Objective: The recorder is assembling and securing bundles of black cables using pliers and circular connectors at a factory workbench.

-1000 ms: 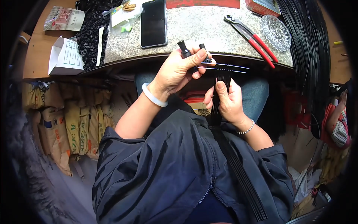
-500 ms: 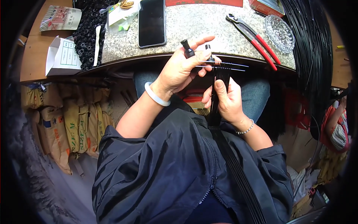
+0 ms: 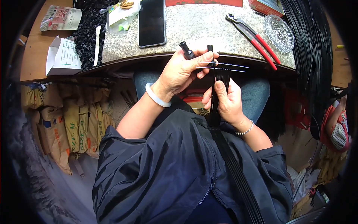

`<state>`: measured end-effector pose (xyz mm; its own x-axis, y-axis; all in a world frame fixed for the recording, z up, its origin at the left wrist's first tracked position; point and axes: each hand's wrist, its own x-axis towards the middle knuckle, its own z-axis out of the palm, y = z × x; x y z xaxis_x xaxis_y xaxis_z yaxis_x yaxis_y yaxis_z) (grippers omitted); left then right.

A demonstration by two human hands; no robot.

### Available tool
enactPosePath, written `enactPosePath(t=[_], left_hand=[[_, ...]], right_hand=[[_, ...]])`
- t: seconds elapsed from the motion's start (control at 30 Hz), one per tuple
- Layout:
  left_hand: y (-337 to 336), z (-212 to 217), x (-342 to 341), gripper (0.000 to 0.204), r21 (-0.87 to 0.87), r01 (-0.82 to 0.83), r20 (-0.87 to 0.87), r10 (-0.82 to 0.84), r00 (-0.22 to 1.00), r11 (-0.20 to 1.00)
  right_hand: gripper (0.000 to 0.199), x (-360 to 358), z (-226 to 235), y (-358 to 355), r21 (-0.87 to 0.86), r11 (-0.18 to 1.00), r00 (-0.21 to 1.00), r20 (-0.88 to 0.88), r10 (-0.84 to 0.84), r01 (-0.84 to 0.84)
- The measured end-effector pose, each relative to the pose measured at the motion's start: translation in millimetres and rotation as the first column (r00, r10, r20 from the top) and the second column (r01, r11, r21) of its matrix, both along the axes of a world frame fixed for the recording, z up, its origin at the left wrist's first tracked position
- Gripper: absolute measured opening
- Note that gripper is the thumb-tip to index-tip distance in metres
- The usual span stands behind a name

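My left hand (image 3: 184, 71) is closed around a black tool with two short cylindrical prongs (image 3: 186, 50) sticking up past my fingers. Thin metal rods (image 3: 231, 67) lie across its fingertips and point right. My right hand (image 3: 226, 101) sits just below, gripping a flat bundle of thin black strips (image 3: 231, 164) that runs down over my dark jacket; its thumb presses along the bundle. Both hands hover at the near edge of a speckled stone tabletop (image 3: 201, 30).
On the tabletop lie a black phone (image 3: 152, 22), red-handled pliers (image 3: 257, 37) and a glass dish (image 3: 279, 33). A large hank of black strands (image 3: 311, 56) hangs at the right. A white box (image 3: 61, 56) and printed sacks (image 3: 71, 123) are at the left.
My left hand has shifted slightly and closed its fingers over the metal rods and tool. My right hand has stayed on the bundle, thumb now extended upward.
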<state>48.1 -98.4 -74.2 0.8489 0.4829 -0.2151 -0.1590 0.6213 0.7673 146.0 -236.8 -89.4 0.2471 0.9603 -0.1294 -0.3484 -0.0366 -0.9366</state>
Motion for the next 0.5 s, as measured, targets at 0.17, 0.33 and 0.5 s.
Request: enactPosePath(t=[0.17, 0.33, 0.5], left_hand=[[-0.7, 1.3, 0.4, 0.026, 0.015, -0.004, -0.007, 0.004, 1.000, 1.000], [0.0, -2.1, -0.6, 0.027, -0.051, 0.035, 0.038, -0.033, 0.999, 0.998], [0.3, -4.0, 1.1, 0.029, -0.047, 0.015, 0.057, -0.013, 0.998, 0.999]], right_hand=[[0.034, 0.3, 1.1, -1.2, -0.004, 1.000, 1.000, -0.003, 0.000, 0.000], [0.034, -0.5, 3.2, -0.6, -0.011, 1.000, 1.000, -0.002, -0.001, 0.001], [0.033, 0.5, 2.6, -1.8, 0.003, 1.000, 0.999, -0.039, 0.002, -0.002]])
